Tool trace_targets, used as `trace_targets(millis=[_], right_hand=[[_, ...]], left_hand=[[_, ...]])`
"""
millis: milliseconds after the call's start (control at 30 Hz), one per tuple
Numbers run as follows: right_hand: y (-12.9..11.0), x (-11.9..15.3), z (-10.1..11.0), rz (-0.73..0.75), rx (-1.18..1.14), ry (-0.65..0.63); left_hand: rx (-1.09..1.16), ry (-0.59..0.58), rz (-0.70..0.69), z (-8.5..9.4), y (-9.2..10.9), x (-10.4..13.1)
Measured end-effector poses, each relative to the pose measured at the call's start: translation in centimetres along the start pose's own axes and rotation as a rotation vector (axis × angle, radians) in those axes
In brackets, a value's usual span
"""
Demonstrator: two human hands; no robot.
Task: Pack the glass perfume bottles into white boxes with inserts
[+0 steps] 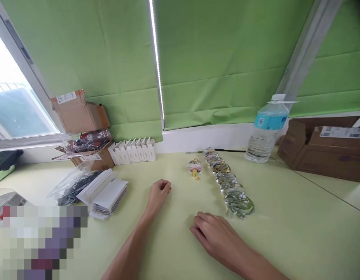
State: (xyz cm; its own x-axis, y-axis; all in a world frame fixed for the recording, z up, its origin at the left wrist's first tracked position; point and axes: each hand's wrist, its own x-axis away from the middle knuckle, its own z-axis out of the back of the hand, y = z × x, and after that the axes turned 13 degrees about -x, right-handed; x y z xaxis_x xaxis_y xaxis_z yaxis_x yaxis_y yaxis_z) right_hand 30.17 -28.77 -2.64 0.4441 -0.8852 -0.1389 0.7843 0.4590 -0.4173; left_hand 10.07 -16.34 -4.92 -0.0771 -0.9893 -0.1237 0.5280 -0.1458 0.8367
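My left hand [160, 192] rests on the table in a loose fist, with nothing showing in it. Nearer the front, my right hand [212, 231] lies palm down, its fingers curled together; no object shows in them. Beyond both hands stands a single small glass bottle [195, 165] with pinkish contents. A yellow-gold piece [194, 173] sits just in front of it, beside a tiny gold ring-like part [198, 179]. A slanting row of clear, rounded glass bottles [226, 181] runs to its right, the near end close to my right hand. Neither hand touches any of these.
Small white boxes [133, 151] line the back left, beside stacked brown cartons [81, 116]. Folded white card sheets [108, 196] and a plastic bag [77, 186] lie at left. A large water bottle [267, 130] and a brown carton [322, 147] stand at right.
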Motion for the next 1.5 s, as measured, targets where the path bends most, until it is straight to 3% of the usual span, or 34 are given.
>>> trace_targets(millis=[267,400,533,767,967,1233,1500], right_hand=[[0.5,-0.3,-0.4,-0.001,0.003,-0.004],[0.4,-0.2,-0.2,-0.007,0.001,-0.011],[0.3,-0.1,-0.1,-0.007,-0.019,-0.01],[0.0,-0.1,0.0,-0.034,-0.01,-0.016],[-0.1,-0.1,0.2,-0.028,-0.013,-0.012],[0.0,0.2,0.1,-0.015,-0.043,-0.004],[0.7,0.1,-0.7,-0.019,-0.044,0.011]], left_hand=[[-0.024,-0.036,0.017,0.5,0.0,-0.5],[-0.09,-0.024,0.017,1.3,0.1,-1.9],[-0.256,0.04,0.004,3.1,1.1,-5.0],[-0.663,0.147,-0.023,7.6,4.6,-12.0],[-0.889,0.158,0.02,9.4,5.5,-15.6],[-1.014,0.167,0.003,9.8,4.1,-15.9],[-0.907,0.269,-0.074,10.0,4.4,-14.3]])
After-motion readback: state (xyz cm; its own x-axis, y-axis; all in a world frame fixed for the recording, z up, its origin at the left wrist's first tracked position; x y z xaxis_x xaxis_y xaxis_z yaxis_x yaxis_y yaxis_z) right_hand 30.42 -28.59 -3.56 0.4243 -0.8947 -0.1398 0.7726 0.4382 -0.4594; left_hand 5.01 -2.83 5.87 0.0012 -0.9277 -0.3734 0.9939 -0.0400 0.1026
